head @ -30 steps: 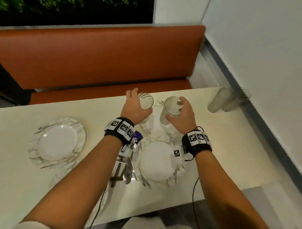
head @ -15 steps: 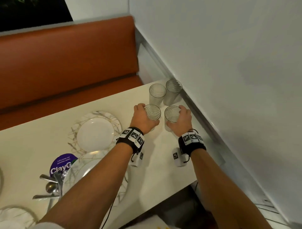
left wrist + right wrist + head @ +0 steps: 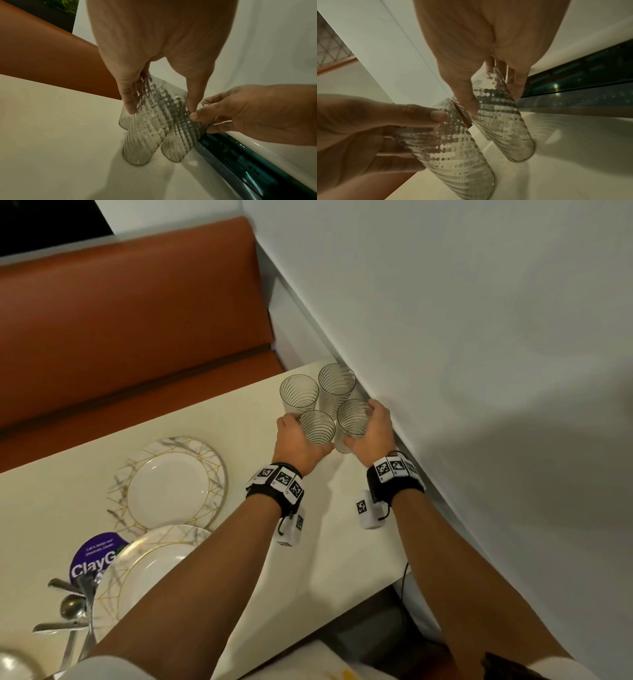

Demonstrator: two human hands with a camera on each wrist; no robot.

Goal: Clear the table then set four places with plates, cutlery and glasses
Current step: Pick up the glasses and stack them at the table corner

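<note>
The left hand [image 3: 298,441] was curled round one clear ribbed tumbler [image 3: 317,426] and the right hand [image 3: 374,436] round a second ribbed tumbler [image 3: 352,417], both glasses standing on the cream table [image 3: 342,559] at its far corner by the white wall [image 3: 479,337]. Just beyond the held pair stood two more ribbed tumblers [image 3: 299,392], packed close against them, so all four glasses formed a tight cluster, hemmed in by the wall on one side. Well short of that cluster lay two marble-patterned plates with gold lines [image 3: 169,484], a purple round card [image 3: 94,559] and loose metal cutlery [image 3: 73,607] beside the nearer plate. An orange padded bench [image 3: 137,320] ran behind the table. Half a second earlier the held glasses stood clear of the corner pair; now they sat right beside them.
</note>
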